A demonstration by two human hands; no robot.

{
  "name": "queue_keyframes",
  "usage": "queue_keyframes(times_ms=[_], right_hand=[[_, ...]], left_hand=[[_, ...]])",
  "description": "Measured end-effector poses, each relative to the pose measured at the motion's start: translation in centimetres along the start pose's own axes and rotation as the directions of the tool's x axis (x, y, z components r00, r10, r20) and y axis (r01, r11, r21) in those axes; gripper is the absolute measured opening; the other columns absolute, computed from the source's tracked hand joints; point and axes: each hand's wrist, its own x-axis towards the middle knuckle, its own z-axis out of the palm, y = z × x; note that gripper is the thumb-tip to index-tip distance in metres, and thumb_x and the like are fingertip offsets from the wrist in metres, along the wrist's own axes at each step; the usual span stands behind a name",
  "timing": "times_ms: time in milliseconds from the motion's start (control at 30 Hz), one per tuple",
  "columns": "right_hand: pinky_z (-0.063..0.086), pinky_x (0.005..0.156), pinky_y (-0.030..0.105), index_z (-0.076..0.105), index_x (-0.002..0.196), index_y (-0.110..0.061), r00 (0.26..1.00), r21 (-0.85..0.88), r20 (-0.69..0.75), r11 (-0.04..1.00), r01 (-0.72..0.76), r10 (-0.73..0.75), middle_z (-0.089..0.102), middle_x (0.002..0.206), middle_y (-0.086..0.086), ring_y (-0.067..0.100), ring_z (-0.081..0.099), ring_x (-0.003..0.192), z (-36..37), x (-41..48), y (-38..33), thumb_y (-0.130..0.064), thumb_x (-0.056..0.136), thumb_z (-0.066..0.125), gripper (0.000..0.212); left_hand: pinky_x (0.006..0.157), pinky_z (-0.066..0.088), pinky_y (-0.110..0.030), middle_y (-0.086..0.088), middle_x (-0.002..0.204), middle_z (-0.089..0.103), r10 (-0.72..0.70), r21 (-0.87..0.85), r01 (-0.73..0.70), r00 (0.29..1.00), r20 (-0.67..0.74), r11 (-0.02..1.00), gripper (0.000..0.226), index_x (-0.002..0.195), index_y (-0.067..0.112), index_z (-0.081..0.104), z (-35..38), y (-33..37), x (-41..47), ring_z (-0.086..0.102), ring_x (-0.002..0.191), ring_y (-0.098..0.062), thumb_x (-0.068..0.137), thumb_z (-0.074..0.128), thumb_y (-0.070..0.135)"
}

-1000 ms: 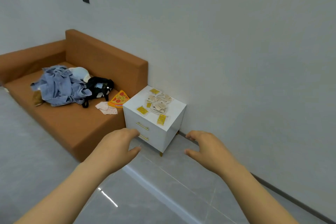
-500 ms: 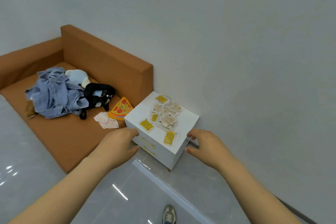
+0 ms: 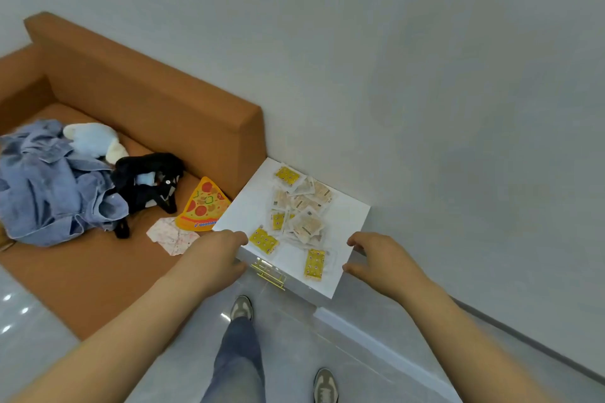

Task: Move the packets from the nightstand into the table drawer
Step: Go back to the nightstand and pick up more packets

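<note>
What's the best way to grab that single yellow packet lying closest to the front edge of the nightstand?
The yellow packet lies flat and alone, clear of the pile, its long axis pointing toward the front edge. The right hand is nearest. Probably come from above and pinch across its narrow width at the long side edges, or slide it to the nightstand edge to lift the seam.

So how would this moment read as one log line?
phase: reaching | left hand: open, empty | right hand: open, empty | packets: all on nightstand
</note>
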Motion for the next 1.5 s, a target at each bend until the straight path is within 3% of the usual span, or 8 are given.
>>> queue_keyframes(times_ms=[367, 567, 767, 1033, 1133, 1300, 1400, 1500], right_hand=[[0.047, 0.090, 0.029, 0.049, 0.130, -0.021, 0.931, 0.120, 0.083, 0.924, -0.364, 0.356, 0.058, 0.124, 0.001, 0.018, 0.056, 0.111, 4.1, 8.5, -3.5, -0.039, 0.087, 0.064, 0.049], [0.045, 0.092, 0.029, 0.047, 0.133, -0.019, 0.861, 0.180, 0.140, 0.843, -0.507, 0.489, 0.056, 0.129, 0.004, 0.020, 0.055, 0.115, 7.9, 13.1, -1.9, -0.038, 0.084, 0.068, 0.056], [0.045, 0.092, 0.032, 0.045, 0.134, -0.013, 0.786, 0.243, 0.208, 0.748, -0.618, 0.582, 0.056, 0.129, 0.011, 0.025, 0.055, 0.116, 13.6, 18.4, 1.3, -0.037, 0.082, 0.070, 0.063], [0.044, 0.082, 0.032, 0.044, 0.130, -0.012, 0.734, 0.250, 0.197, 0.691, -0.678, 0.649, 0.053, 0.125, 0.010, 0.027, 0.055, 0.111, 21.5, 23.3, 5.2, -0.036, 0.081, 0.071, 0.061], [0.046, 0.087, 0.036, 0.042, 0.131, -0.014, 0.724, 0.236, 0.193, 0.684, -0.690, 0.663, 0.049, 0.125, 0.010, 0.029, 0.054, 0.112, 23.7, 24.9, 6.2, -0.034, 0.078, 0.074, 0.064], [0.049, 0.086, 0.039, 0.028, 0.137, -0.010, 0.686, 0.203, 0.112, 0.659, -0.724, 0.719, 0.042, 0.124, 0.011, 0.031, 0.052, 0.110, 26.5, 26.8, 6.5, -0.039, 0.070, 0.080, 0.089], [0.051, 0.088, 0.042, 0.018, 0.144, -0.012, 0.649, 0.212, 0.057, 0.626, -0.751, 0.759, 0.040, 0.125, 0.012, 0.031, 0.053, 0.109, 27.7, 27.3, 6.5, -0.041, 0.065, 0.083, 0.106], [0.052, 0.087, 0.043, 0.021, 0.140, -0.017, 0.630, 0.270, 0.059, 0.595, -0.757, 0.774, 0.047, 0.120, 0.010, 0.029, 0.057, 0.105, 28.2, 27.5, 6.7, -0.038, 0.067, 0.082, 0.097]], left_hand=[[0.089, 0.046, -0.033, -0.004, 0.126, 0.056, 0.200, 0.084, -0.224, 0.954, 0.223, 0.971, 0.044, 0.131, 0.018, 0.048, -1.0, -8.0, 15.4, 0.054, 0.114, -0.022, 0.090, 0.053, 0.033], [0.090, 0.044, -0.032, -0.007, 0.127, 0.052, 0.267, 0.167, -0.335, 0.905, 0.331, 0.927, 0.047, 0.135, 0.017, 0.042, 3.2, -9.1, 22.0, 0.052, 0.114, -0.025, 0.092, 0.051, 0.033], [0.091, 0.047, -0.037, -0.010, 0.125, 0.051, 0.215, 0.210, -0.328, 0.878, 0.429, 0.921, 0.045, 0.129, 0.013, 0.046, 10.7, -9.8, 26.9, 0.050, 0.112, -0.028, 0.089, 0.057, 0.032], [0.078, 0.045, -0.034, -0.010, 0.114, 0.053, 0.183, 0.225, -0.284, 0.904, 0.386, 0.932, 0.043, 0.120, 0.011, 0.051, 19.0, -9.9, 30.8, 0.052, 0.105, -0.028, 0.085, 0.063, 0.034], [0.072, 0.044, -0.034, -0.010, 0.109, 0.054, 0.166, 0.229, -0.256, 0.922, 0.350, 0.939, 0.045, 0.113, 0.010, 0.053, 21.1, -10.4, 31.7, 0.054, 0.099, -0.029, 0.079, 0.070, 0.033], [0.045, 0.039, -0.027, -0.016, 0.074, 0.055, 0.245, 0.177, -0.286, 0.944, 0.221, 0.942, 0.057, 0.075, 0.001, 0.061, 23.8, -11.7, 32.7, 0.053, 0.058, -0.034, 0.030, 0.093, 0.016], [0.045, 0.041, -0.027, -0.015, 0.074, 0.055, 0.247, 0.148, -0.278, 0.949, 0.197, 0.949, 0.065, 0.076, 0.003, 0.061, 24.5, -11.8, 33.1, 0.053, 0.059, -0.033, 0.025, 0.095, 0.022], [0.049, 0.043, -0.031, -0.017, 0.074, 0.056, 0.232, 0.104, -0.257, 0.951, 0.203, 0.961, 0.069, 0.081, 0.001, 0.060, 24.8, -12.0, 33.2, 0.055, 0.058, -0.034, 0.028, 0.096, 0.026]])
